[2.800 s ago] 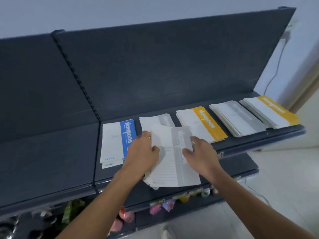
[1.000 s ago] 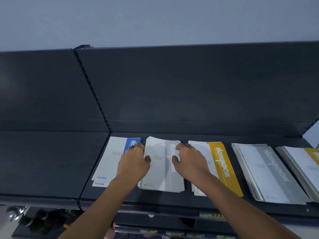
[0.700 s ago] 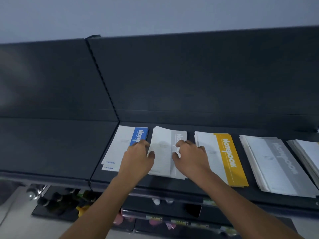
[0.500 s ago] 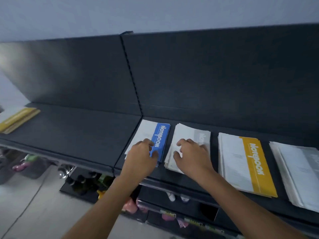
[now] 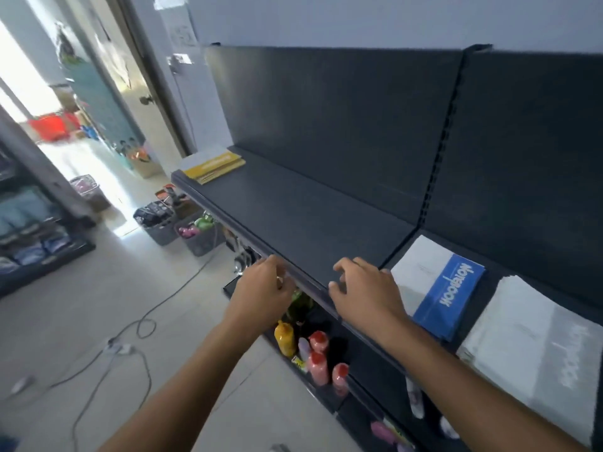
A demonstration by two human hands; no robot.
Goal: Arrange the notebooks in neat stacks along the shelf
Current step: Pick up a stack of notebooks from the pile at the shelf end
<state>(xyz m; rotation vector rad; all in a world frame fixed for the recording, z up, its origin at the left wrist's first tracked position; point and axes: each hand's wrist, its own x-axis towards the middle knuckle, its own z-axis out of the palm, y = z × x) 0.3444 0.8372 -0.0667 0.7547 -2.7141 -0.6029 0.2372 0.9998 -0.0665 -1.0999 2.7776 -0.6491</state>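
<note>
Notebooks sit in stacks on the shelf [image 5: 310, 220]: a blue-banded stack [image 5: 447, 288] at three o'clock of the right hand [image 5: 365, 293], a grey stack [image 5: 528, 350] beyond it at four, a yellow stack [image 5: 212, 166] far off at eleven. The left hand [image 5: 264, 288] and the right hover at the shelf's front edge, fingers loosely curled, holding nothing. This looks like a passage between stacks; next likely comes a reach to eleven o'clock, both hands closing on the yellow stack.

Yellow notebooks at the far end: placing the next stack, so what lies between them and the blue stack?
Head view: the shelf between the yellow notebooks and blue stack is bare; only the right hand hovers over its front edge.
</note>
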